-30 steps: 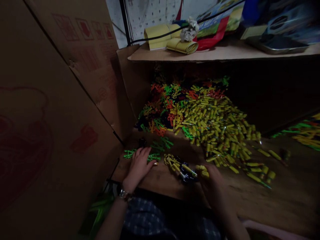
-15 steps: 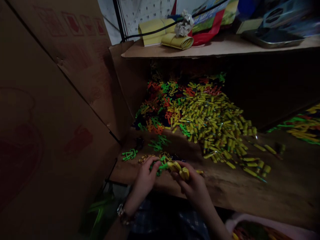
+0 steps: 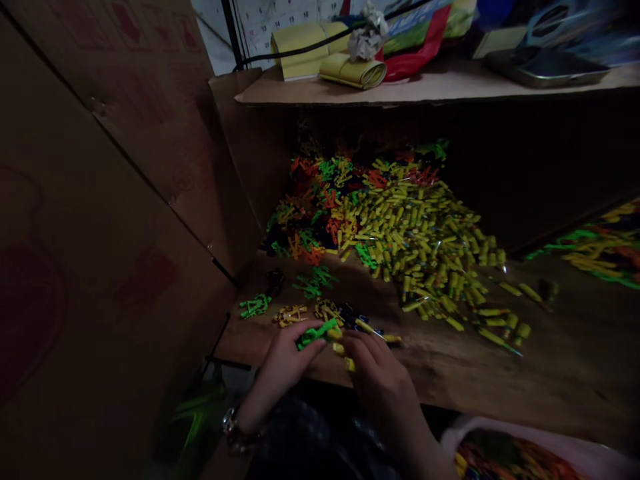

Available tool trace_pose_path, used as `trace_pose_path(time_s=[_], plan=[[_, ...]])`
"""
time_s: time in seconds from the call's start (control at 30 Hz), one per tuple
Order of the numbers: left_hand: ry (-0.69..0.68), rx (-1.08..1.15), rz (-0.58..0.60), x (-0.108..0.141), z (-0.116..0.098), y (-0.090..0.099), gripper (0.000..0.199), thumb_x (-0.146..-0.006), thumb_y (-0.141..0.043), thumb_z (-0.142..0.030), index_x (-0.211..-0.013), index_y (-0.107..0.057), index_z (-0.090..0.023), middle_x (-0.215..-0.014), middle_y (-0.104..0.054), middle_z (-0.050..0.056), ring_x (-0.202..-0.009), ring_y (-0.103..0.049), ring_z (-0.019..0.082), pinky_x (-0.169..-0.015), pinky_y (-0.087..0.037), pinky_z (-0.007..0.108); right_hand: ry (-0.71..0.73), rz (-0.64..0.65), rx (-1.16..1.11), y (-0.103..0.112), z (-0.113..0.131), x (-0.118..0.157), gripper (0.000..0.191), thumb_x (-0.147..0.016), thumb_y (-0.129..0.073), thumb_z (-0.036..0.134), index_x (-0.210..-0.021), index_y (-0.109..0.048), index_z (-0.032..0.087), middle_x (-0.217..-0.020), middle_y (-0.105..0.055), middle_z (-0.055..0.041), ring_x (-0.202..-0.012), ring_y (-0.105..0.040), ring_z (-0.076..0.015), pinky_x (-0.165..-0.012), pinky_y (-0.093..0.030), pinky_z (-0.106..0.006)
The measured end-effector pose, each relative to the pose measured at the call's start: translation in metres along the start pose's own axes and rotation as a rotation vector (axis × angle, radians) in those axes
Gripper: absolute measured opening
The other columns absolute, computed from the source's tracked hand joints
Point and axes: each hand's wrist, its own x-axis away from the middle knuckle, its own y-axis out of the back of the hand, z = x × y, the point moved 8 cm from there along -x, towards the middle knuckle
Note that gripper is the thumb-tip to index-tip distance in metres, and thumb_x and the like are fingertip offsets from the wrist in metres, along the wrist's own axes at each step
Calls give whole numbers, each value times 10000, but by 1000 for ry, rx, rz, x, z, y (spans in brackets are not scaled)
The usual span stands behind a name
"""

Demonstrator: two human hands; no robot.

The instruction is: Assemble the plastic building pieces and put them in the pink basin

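Note:
My left hand [image 3: 286,355] is closed on a bright green plastic piece [image 3: 316,333] at the front edge of the wooden table. Beside it, my right hand [image 3: 379,363] is wrapped round several small yellow pieces [image 3: 339,348], whose ends show at its left side. One yellow end meets the tip of the green piece. Just beyond the hands lie orange-yellow pieces [image 3: 290,315], dark blue pieces [image 3: 350,315] and a green cluster [image 3: 255,305]. Farther back spreads a big heap of yellow tube-like pieces [image 3: 425,230].
Mixed green, orange and red pieces [image 3: 305,227] lie left of the heap. A cardboard box wall [image 3: 125,220] stands at the left. Above is a cardboard shelf [image 3: 425,88] bearing rolled yellow paper [image 3: 353,71] and a tray [image 3: 547,69]. A pink tub [image 3: 453,437] sits at the lower right.
My right hand has turned over, so its back now faces up and covers more of the yellow pieces. The green piece in my left hand lies flatter. The view has shifted slightly.

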Motion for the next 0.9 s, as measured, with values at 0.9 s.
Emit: trace_pose_path(time_s=[0.9], plan=[[-252,-791,-100,-30,28,29,404,-790,-606,-253,-1184,-552,-184,-1219,-577,100,-1218,-408,304,-1047,-270,503,-601,-63,-268,11,-114,35,235,-776,-573,398,-880,-614,191,-777,-668,-63,-685,-636,-210,-609,-501,-318]])
